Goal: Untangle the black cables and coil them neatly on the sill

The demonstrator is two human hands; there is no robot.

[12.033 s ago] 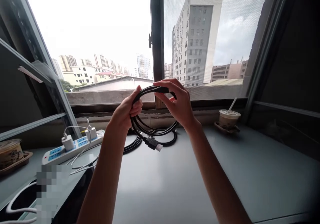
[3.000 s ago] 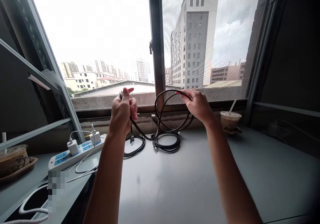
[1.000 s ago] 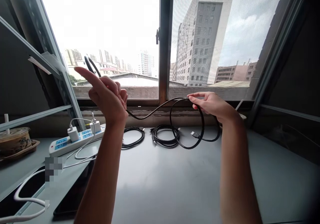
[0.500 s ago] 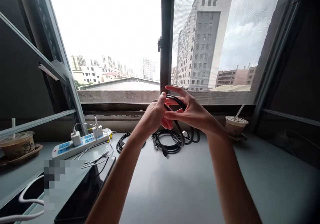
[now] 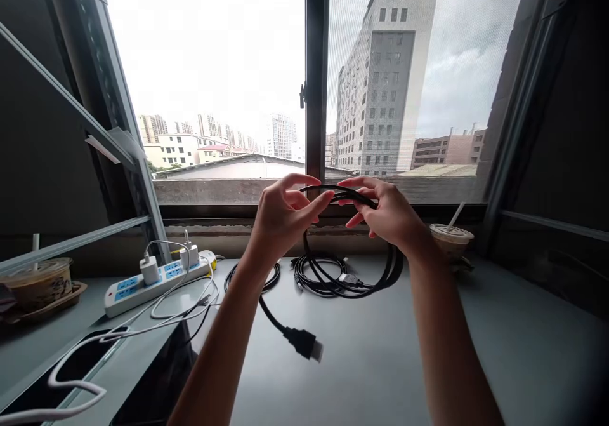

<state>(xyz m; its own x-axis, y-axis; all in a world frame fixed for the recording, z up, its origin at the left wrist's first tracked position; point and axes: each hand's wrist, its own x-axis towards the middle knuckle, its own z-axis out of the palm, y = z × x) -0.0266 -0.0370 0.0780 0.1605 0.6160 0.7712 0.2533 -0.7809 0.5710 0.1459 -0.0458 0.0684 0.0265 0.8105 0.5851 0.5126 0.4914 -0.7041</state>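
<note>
Both hands hold a loosely looped black HDMI cable [image 5: 391, 272] up in front of the window sill. My left hand [image 5: 283, 216] is closed on the loop's upper strands, thumb and index finger pinching them. Around the right part of the loop, the fingers of my right hand [image 5: 383, 213] and its thumb are closed on the bundled strands. One HDMI plug [image 5: 304, 343] hangs below my left hand, over the desk. Another plug [image 5: 351, 279] shows inside the hanging loop. Behind it a coiled black cable [image 5: 318, 286] lies on the desk.
Another coiled cable [image 5: 273, 280] lies behind my left forearm. At left are a power strip [image 5: 164, 280] with white chargers and cords, a phone [image 5: 61, 362], a dark flat device [image 5: 157, 381] and a drink cup [image 5: 40, 283]. A second cup [image 5: 450, 239] stands at right.
My hands have moved apart, and the cable loop is spread wider between them. An HDMI plug now dangles below my left hand. The camera view has tilted slightly upward.
</note>
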